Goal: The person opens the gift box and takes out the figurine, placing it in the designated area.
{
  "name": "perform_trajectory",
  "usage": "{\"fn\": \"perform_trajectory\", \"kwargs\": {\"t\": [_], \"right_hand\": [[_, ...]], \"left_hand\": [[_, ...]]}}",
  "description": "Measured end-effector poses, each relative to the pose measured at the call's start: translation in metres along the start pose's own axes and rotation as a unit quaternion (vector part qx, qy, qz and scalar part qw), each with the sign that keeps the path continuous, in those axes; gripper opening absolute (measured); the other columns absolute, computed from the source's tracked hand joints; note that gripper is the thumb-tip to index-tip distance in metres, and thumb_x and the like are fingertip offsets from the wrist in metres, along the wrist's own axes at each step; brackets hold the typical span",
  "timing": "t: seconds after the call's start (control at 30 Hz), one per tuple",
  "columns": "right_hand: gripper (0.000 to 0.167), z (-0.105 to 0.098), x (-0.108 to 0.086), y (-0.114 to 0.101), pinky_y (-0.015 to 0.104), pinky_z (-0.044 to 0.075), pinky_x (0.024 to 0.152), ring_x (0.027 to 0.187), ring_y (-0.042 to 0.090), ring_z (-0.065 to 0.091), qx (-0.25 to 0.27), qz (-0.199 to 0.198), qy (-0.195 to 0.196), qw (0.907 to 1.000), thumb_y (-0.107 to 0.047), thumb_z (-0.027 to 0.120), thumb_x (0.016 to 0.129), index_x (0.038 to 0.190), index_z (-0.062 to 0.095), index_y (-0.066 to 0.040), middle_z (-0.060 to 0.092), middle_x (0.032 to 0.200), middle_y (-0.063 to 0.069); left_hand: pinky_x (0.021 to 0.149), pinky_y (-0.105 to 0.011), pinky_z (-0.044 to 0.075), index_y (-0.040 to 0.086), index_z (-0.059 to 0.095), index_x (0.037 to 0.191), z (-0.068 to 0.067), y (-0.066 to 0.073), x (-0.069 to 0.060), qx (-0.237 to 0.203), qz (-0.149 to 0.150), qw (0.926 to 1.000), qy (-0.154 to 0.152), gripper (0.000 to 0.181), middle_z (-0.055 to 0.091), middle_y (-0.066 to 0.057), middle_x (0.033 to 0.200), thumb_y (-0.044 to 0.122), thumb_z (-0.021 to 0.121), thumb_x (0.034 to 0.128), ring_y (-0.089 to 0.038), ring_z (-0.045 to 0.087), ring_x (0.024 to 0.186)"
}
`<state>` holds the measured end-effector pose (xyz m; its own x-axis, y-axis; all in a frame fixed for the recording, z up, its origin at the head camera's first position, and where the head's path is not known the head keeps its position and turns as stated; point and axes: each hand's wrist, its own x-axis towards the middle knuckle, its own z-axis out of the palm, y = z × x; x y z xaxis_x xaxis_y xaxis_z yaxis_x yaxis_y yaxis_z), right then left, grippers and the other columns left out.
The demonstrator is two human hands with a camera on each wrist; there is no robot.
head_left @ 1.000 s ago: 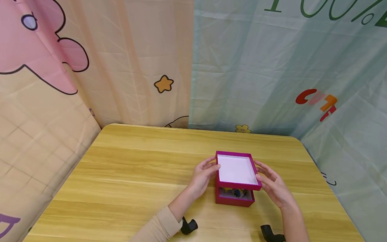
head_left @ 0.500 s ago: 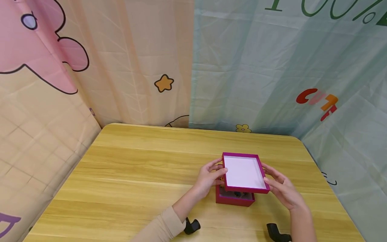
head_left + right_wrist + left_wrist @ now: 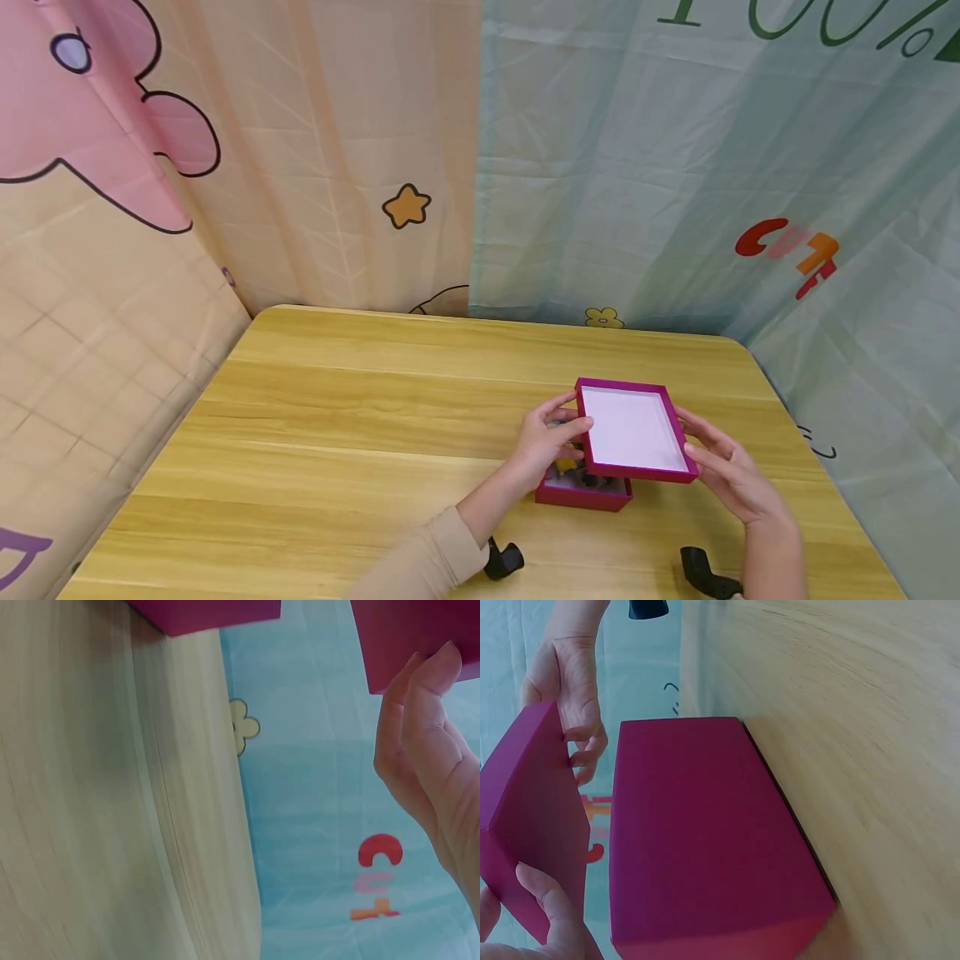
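A magenta box lid [image 3: 633, 429], its white inside facing up, is held above and to the right of the magenta box [image 3: 583, 498]. My left hand [image 3: 542, 440] grips the lid's left edge, thumb toward its rim. At the opposite edge, my right hand [image 3: 737, 477] holds it between thumb and fingers. The left wrist view shows a gap between the lid [image 3: 536, 802] and the box [image 3: 705, 832], which stands on the table. Partly covered by lid and left hand, some small yellow [image 3: 565, 465] and dark items lie in the box; their kind cannot be told.
The wood-patterned table [image 3: 360, 400] extends far to the left of the box. Behind it hang printed curtains [image 3: 600, 167]. A black device [image 3: 504, 561] sits at the left wrist and another black one [image 3: 707, 575] at the right wrist.
Both hands have carried the lid to the right, from over the box to partly past its right side. More of the box's left interior shows. The box has stayed in place.
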<state>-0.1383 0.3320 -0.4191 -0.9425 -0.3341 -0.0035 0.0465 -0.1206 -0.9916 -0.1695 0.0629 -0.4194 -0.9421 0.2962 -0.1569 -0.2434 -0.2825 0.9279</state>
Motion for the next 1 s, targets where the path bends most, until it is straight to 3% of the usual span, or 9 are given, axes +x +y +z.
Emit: {"fn": "perform_trajectory", "kwargs": {"t": [0.23, 0.43, 0.67, 1.0], "right_hand": [[0.046, -0.016, -0.008, 0.000, 0.026, 0.047, 0.084, 0.104, 0.009, 0.055, 0.036, -0.012, -0.028, 0.9989, 0.000, 0.035, 0.096, 0.132, 0.047, -0.026, 0.045, 0.124, -0.009], [0.048, -0.028, -0.018, 0.003, 0.026, 0.047, 0.085, 0.106, 0.009, 0.055, 0.068, -0.020, -0.052, 0.9961, 0.002, 0.030, 0.097, 0.134, 0.046, -0.024, 0.046, 0.126, -0.009], [0.049, -0.043, -0.030, 0.008, 0.026, 0.047, 0.085, 0.106, 0.009, 0.055, 0.070, -0.010, -0.043, 0.9966, 0.002, 0.028, 0.097, 0.133, 0.047, -0.025, 0.047, 0.126, -0.012], [0.048, -0.064, -0.045, 0.012, 0.023, 0.047, 0.084, 0.103, 0.007, 0.055, 0.059, 0.011, -0.019, 0.9980, -0.001, 0.029, 0.098, 0.131, 0.049, -0.030, 0.050, 0.122, -0.016]], "left_hand": [[0.064, -0.037, 0.053, 0.008, 0.052, 0.128, 0.017, -0.003, 0.003, 0.011, 0.004, 0.9999, 0.004, 0.049, 0.058, -0.007, 0.096, 0.016, 0.068, 0.0821, -0.014, 0.065, 0.076], [0.063, -0.035, 0.053, 0.012, 0.053, 0.129, 0.029, -0.009, 0.003, 0.011, -0.007, 0.9999, -0.001, 0.049, 0.056, -0.005, 0.095, 0.016, 0.068, 0.0819, -0.013, 0.063, 0.071], [0.061, -0.031, 0.053, 0.014, 0.052, 0.129, 0.043, -0.018, 0.006, 0.039, -0.021, 0.9990, -0.006, 0.050, 0.055, -0.002, 0.092, 0.018, 0.068, 0.0821, -0.013, 0.062, 0.070], [0.060, -0.032, 0.053, 0.017, 0.052, 0.130, 0.067, -0.023, 0.013, 0.044, -0.058, 0.9973, -0.005, 0.052, 0.051, -0.001, 0.087, 0.012, 0.068, 0.0811, -0.011, 0.059, 0.063]]}}
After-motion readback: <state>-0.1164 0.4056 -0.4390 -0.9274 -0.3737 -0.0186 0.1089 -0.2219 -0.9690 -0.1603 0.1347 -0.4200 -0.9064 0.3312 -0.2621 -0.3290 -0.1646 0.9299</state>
